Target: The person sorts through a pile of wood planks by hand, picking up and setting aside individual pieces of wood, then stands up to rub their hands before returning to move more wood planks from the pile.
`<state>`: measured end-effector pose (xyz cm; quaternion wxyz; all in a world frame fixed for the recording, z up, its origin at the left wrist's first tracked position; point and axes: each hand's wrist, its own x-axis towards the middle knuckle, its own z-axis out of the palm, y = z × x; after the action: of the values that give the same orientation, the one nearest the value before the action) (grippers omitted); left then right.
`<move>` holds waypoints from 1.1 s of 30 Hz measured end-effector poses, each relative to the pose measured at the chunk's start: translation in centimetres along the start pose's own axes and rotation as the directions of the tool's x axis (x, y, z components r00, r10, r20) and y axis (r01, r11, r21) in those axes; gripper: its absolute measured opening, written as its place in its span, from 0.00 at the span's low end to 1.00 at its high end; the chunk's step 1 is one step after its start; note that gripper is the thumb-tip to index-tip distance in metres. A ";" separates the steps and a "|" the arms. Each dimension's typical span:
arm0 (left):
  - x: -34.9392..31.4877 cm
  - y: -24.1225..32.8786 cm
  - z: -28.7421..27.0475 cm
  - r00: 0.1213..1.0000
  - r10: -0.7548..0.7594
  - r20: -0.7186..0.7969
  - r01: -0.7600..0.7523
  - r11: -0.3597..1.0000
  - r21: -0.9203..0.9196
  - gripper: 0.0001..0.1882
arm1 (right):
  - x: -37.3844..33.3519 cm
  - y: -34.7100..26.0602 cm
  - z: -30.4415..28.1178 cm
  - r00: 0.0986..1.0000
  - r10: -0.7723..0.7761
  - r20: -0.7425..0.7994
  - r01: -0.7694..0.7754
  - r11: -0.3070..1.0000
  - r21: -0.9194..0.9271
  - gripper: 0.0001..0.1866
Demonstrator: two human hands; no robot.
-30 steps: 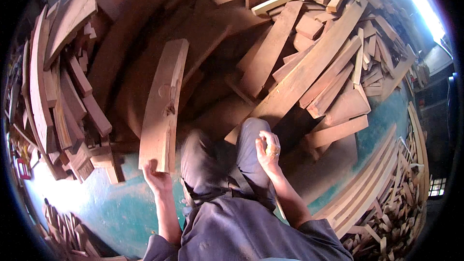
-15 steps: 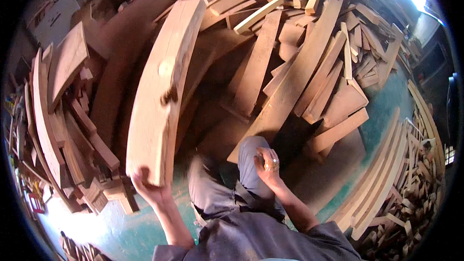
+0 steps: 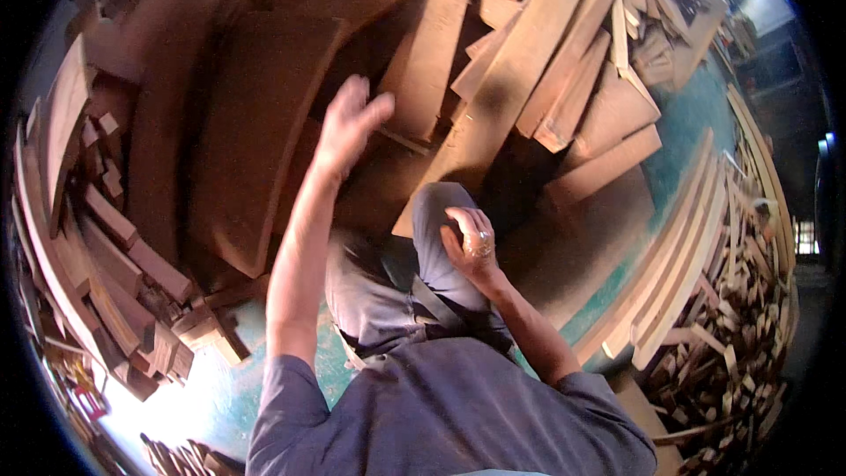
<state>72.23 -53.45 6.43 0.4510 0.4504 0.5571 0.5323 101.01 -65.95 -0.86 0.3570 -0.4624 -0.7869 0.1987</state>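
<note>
My left hand (image 3: 344, 128) is stretched forward over the dark gap in the wood pile, fingers apart and slightly blurred, holding nothing. Just left of it lies a wide board (image 3: 260, 141) in shadow. A plank (image 3: 432, 44) slants away beyond the fingertips. My right hand (image 3: 471, 242) rests on my bent right knee (image 3: 445, 207), its fingers loosely spread on the trousers. Something shiny sits on the back of that hand, too small to make out. Beside the knee, a long plank (image 3: 520, 62) runs from near my leg to the far edge.
Short offcuts and boards (image 3: 132, 264) are stacked at the left. On the right, long strips (image 3: 656, 282) lie beside a heap of scrap pieces (image 3: 740, 335). More blocks (image 3: 608, 123) pile up ahead. Green floor (image 3: 696, 137) shows between the piles.
My left hand has let go of the thick, knotty plank it held upright and has reached forward. That plank no longer stands at my left. My right hand stays on the knee.
</note>
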 end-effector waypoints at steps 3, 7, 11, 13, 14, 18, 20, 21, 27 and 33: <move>-7.2 -15.3 -0.3 0.898 -0.440 0.010 0.420 0.864 0.279 0.55 | 0.5 -1.0 0.1 0.996 -0.086 0.007 0.086 0.996 -0.015 0.20; -13.0 -25.4 1.7 0.728 -0.684 0.051 0.605 0.675 0.422 0.55 | 0.1 -0.4 -0.5 0.994 -0.108 -0.029 0.105 0.991 -0.077 0.18; -13.8 -29.3 3.1 0.817 -0.547 0.185 0.491 0.827 0.274 0.49 | -0.4 -1.6 -0.8 0.997 -0.083 0.000 0.083 0.996 -0.034 0.18; -13.4 -26.6 6.3 0.856 -0.496 0.145 0.419 0.831 0.365 0.37 | -1.4 -1.1 -2.3 0.999 -0.043 -0.010 0.042 0.997 -0.072 0.19; -13.3 -25.4 6.9 0.860 -0.482 0.166 0.401 0.840 0.365 0.37 | -1.7 -1.1 -3.0 0.999 -0.041 -0.027 0.039 0.995 -0.090 0.19; -13.9 -23.0 6.6 0.912 -0.410 0.027 0.342 0.794 0.503 0.36 | -2.9 -1.2 -4.1 0.999 0.002 -0.044 -0.006 0.995 -0.097 0.19; -14.3 -21.2 6.3 0.909 -0.409 -0.081 0.390 0.765 0.513 0.36 | -3.8 -0.6 -4.5 0.997 0.015 -0.071 -0.023 0.994 -0.104 0.19; -14.5 -21.5 4.5 0.924 -0.362 -0.120 0.372 0.783 0.499 0.36 | -4.0 -0.7 -4.3 0.997 0.016 -0.070 -0.021 0.997 -0.078 0.18; -9.6 -15.3 -2.0 0.962 -0.233 -0.142 0.272 0.793 0.545 0.40 | -3.6 0.0 -4.5 0.996 0.048 -0.072 -0.052 0.997 -0.059 0.17; -9.8 -20.4 -0.9 0.938 -0.311 -0.151 0.334 0.704 0.627 0.45 | -2.6 0.7 -2.3 0.999 -0.011 -0.045 0.009 0.999 -0.054 0.17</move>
<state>72.76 -63.81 -13.72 0.3452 0.4639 0.7831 0.2289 103.95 -67.90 -0.75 0.3632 -0.4723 -0.7860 0.1652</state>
